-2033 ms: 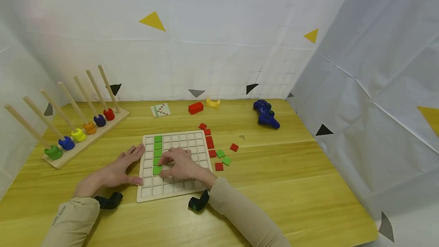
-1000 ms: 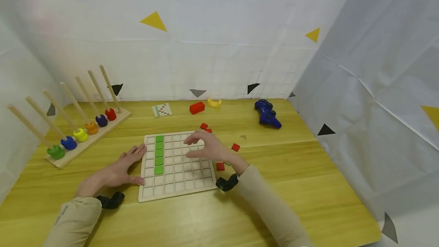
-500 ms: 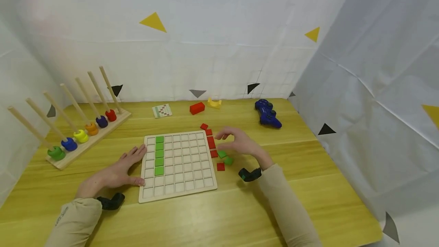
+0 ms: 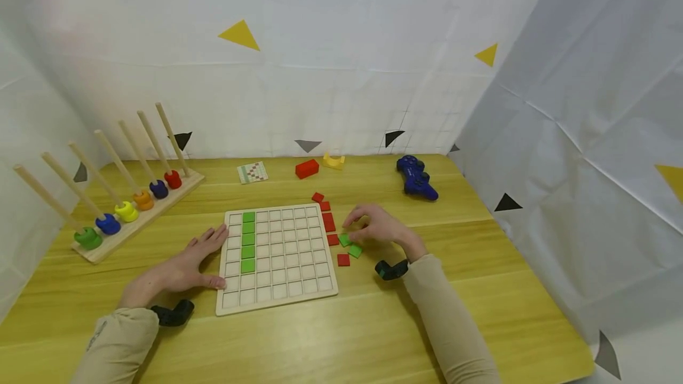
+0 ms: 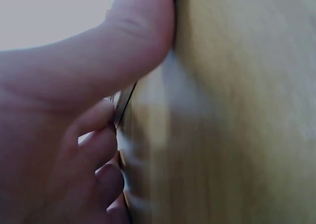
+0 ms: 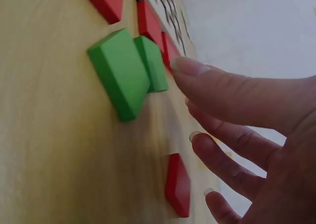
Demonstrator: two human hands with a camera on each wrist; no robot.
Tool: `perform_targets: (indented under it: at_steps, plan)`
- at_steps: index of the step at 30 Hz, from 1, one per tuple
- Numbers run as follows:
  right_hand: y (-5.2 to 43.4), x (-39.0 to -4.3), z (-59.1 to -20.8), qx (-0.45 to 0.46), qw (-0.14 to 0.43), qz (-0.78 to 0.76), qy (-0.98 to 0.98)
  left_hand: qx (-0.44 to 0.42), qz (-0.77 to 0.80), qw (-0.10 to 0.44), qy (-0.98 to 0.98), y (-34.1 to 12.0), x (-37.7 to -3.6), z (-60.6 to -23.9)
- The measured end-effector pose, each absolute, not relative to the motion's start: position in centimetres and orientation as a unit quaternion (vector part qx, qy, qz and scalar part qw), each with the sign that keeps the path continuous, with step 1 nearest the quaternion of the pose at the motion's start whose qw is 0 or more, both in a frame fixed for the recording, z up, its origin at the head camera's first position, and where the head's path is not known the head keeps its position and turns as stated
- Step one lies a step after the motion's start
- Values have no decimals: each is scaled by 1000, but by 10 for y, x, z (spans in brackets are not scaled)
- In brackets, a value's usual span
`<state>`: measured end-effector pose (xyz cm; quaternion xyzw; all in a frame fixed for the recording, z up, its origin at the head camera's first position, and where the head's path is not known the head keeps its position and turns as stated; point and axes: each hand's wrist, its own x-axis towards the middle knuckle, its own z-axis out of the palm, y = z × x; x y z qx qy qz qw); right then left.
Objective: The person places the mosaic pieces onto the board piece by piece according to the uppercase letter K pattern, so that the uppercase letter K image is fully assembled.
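A wooden grid board (image 4: pixel 277 295) lies mid-table with a column of green tiles (image 4: pixel 248 240) near its left side. My left hand (image 4: pixel 205 253) lies flat on the table, fingers straight, thumb against the board's left edge (image 5: pixel 123 105). To the right of the board, my right hand (image 4: pixel 354 223) hovers over loose tiles with its fingers relaxed and holds nothing. Two green tiles (image 4: pixel 350 245) lie just under its fingertips. In the right wrist view the green tiles (image 6: pixel 121 76) overlap, and my thumb (image 6: pixel 197 68) is close beside them. Red tiles (image 4: pixel 327 221) lie along the board's right edge.
A peg rack with coloured rings (image 4: pixel 125 211) stands at the left. A pattern card (image 4: pixel 251 171), a red block (image 4: pixel 306 168) and a yellow piece (image 4: pixel 333 161) lie at the back, with a blue game controller (image 4: pixel 416 178) at the back right. White cloth walls enclose the table.
My right hand left the green column on the board, crossed to the right and came down over the loose tiles. The left hand stayed put.
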<state>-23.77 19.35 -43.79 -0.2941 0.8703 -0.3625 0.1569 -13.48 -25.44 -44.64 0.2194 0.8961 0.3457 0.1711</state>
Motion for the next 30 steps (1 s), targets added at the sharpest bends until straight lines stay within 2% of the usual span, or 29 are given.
perform_targets:
  at_steps: [10,30]
  plan:
    - [193,-238,-443,-297,184,-368,862,220,348,171,895,-255,-135,-447]
    - [195,-240,-449,-290,177,-361,869,214,346,174,897,-255,-135,-448]
